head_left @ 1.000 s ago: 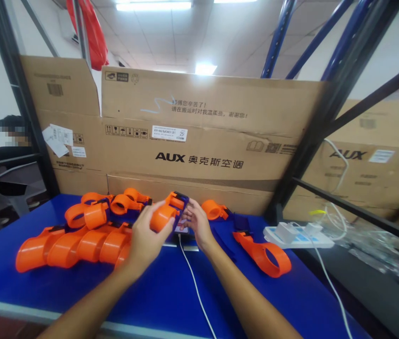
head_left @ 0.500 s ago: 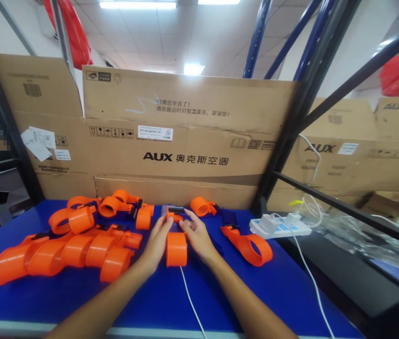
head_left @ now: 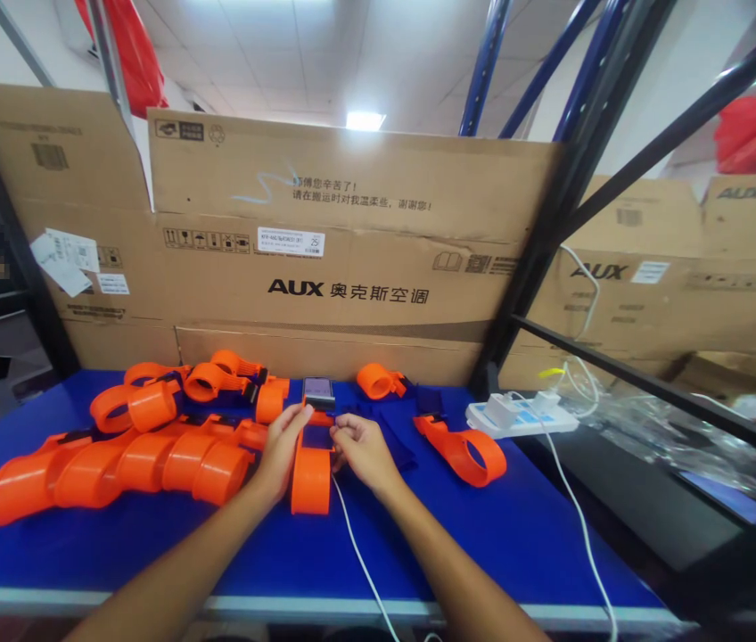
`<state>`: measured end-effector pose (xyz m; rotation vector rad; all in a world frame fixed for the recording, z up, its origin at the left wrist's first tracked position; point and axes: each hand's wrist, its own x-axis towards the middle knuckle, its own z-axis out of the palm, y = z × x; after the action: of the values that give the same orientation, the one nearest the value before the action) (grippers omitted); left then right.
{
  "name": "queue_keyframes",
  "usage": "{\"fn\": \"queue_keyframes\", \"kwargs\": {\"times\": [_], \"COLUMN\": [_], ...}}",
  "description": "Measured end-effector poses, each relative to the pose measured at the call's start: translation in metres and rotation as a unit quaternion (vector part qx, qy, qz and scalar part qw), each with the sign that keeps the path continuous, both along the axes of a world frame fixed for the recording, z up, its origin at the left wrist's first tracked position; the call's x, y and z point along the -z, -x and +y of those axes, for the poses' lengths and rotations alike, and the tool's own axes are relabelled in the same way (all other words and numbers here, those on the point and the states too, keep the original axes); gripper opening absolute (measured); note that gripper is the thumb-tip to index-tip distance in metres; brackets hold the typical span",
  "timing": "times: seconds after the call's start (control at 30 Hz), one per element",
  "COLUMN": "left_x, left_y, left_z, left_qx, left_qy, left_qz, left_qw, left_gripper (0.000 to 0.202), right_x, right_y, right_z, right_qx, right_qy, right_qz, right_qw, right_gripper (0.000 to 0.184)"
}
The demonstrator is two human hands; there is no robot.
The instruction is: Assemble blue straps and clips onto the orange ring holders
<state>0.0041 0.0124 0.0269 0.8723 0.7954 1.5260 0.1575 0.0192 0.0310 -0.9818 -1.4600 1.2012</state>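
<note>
Midway along the counter (head_left: 518,544), the orange band (head_left: 311,483) points its long axis from back edge to front. The left hand (head_left: 284,453) is nearer, fingers gripping its far end; the right hand's (head_left: 365,456) curl alongside — holding what, I can't tell.

The blue tabletop (head_left: 485,553) carries orange bands (head_left: 221,474) and a white cable (head_left: 352,542).

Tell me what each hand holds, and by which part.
The left hand holds an orange piece by its far end. The right hand is at the piece's right side; whether it grips anything cannot be told.
</note>
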Motion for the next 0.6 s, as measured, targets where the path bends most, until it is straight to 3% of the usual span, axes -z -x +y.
{"fn": "queue_keyframes", "kwargs": {"times": [0.2, 0.6], "left_x": [0.0019, -0.0018], "left_y": [-0.0011, 0.0005], "left_z": [-0.0002, -0.0052], "left_qx": [0.016, -0.005], "left_qy": [-0.004, -0.036], "left_qz": [0.024, 0.056], "left_qw": [1.0, 0.998], "left_gripper": [0.044, 0.044], "right_x": [0.0037, 0.0061], "right_y": [-0.001, 0.0017], "right_z": [-0.0021, -0.0015], "right_qx": [0.025, 0.076], "right_qy": [-0.057, -0.149], "right_qz": [-0.072, -0.144], "right_qw": [0.995, 0.975], "right_gripper": [0.014, 0.017]}}
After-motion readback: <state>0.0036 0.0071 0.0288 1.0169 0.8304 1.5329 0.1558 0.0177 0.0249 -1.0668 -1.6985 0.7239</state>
